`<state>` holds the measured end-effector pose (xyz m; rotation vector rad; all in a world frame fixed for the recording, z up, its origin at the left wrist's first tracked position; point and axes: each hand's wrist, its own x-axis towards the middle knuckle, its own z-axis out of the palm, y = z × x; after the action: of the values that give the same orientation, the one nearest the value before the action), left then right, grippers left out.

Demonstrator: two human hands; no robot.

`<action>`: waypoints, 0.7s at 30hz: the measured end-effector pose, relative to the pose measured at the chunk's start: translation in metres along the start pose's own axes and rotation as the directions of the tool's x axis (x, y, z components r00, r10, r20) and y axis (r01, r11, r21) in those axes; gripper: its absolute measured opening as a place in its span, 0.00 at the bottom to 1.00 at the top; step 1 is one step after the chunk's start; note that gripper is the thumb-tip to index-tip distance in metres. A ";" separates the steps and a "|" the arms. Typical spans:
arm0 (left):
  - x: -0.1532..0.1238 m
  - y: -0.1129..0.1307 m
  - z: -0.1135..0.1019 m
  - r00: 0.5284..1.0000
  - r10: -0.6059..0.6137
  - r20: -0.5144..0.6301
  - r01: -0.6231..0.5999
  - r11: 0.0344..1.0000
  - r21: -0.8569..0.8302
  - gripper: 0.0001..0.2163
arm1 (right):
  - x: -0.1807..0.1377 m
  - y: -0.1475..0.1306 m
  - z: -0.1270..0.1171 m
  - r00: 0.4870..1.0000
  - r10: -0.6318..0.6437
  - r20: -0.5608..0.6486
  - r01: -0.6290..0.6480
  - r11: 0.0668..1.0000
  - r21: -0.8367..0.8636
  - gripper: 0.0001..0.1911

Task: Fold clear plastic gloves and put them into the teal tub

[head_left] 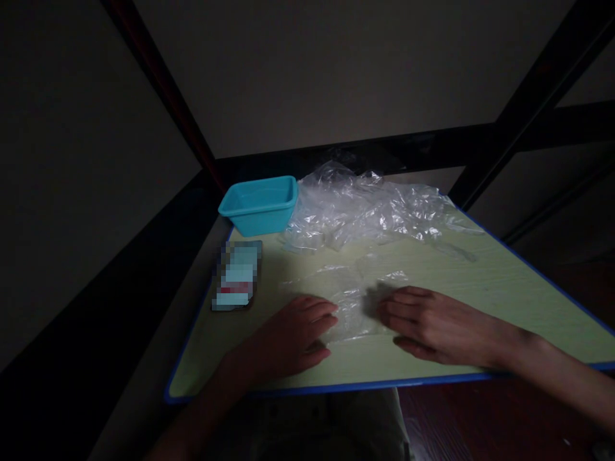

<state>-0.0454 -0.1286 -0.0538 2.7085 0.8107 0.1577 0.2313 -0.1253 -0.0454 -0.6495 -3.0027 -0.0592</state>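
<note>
A flat clear plastic bag [354, 299] lies on the pale green table [504, 288] in front of me. My left hand [293, 336] rests palm down on the bag's left edge, fingers stretched out. My right hand [432, 323] lies flat on its right edge, fingers pointing left. Both hands press on the bag and hold nothing.
A heap of crumpled clear plastic bags [369, 208] sits at the table's far side. A turquoise tub [259, 205] stands at the far left corner, with a phone [236, 275] lying in front of it. Dark metal frame bars [523, 96] rise behind the table.
</note>
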 end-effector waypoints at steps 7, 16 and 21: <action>0.005 0.003 0.008 1.000 0.008 -0.020 -0.008 1.000 0.030 0.13 | 0.001 -0.007 0.009 1.000 -0.012 0.003 0.012 0.987 -0.159 0.09; 0.010 0.013 0.018 0.995 -0.037 -0.098 0.054 0.982 0.180 0.14 | 0.000 -0.007 0.021 0.990 -0.003 -0.143 -0.037 0.960 -0.276 0.14; 0.015 0.015 0.023 0.993 -0.040 -0.115 0.066 0.970 0.234 0.11 | 0.007 -0.006 0.028 0.983 0.009 -0.182 -0.060 0.960 -0.275 0.20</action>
<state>-0.0208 -0.1387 -0.0700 2.9186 0.9901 0.2110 0.2208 -0.1265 -0.0726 -0.6786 -2.8304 -0.5196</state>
